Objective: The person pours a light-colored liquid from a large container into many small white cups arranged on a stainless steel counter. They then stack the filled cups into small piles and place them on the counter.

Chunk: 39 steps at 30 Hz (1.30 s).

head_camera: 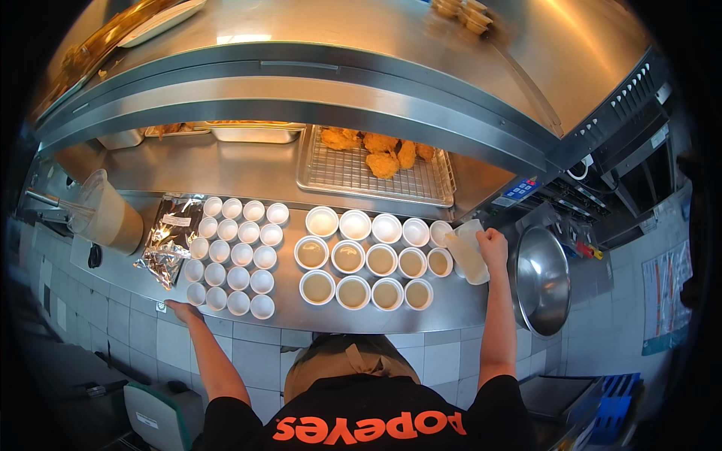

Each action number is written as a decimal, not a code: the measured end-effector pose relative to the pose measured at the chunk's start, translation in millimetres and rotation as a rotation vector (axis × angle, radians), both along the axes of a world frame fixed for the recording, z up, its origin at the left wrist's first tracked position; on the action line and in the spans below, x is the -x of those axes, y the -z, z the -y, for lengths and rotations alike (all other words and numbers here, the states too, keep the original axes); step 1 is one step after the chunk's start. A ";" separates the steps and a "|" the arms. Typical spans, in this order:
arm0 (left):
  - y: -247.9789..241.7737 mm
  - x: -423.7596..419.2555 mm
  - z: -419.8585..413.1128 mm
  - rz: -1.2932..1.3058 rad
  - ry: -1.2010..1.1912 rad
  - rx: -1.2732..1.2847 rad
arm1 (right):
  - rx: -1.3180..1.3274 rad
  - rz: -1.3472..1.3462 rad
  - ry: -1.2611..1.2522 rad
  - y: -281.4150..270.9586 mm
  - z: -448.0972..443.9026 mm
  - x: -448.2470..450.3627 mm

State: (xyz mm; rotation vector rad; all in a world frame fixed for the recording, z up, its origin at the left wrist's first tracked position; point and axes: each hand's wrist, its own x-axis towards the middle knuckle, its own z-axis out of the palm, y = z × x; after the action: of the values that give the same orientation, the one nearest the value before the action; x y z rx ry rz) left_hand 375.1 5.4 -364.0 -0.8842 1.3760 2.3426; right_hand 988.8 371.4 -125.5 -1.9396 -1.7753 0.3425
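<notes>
My right hand [494, 246] grips a translucent plastic container [469, 251], tilted with its lip at a white cup [440, 232] at the right end of the back row. The larger white cups stand in three rows; those in the middle row, such as this cup [381, 260], and in the front row, such as this cup [353, 292], hold a tan liquid. Several back-row cups look white inside. My left hand [185, 311] rests at the counter's front edge, beside a block of smaller white cups [242, 254]. Its fingertips are partly hidden.
A foil pouch [171, 225] and a pitcher of tan liquid [110, 217] with a whisk [56, 202] stand at left. Behind, fried chicken [382, 163] lies on a wire rack in a tray [361, 190], under a metal shelf [316, 84]. A steel bowl [542, 282] is at right.
</notes>
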 end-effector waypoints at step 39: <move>26.0 15.7 9.3 0.025 0.041 0.125 | 0.108 -0.911 0.137 0.3 7.6 -52.4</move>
State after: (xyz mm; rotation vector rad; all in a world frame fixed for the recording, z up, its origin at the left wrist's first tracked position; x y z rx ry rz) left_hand 359.4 -3.9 -390.0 -0.9066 1.5293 2.2280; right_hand 1041.2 363.8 -125.8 -1.5546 -1.0302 1.0807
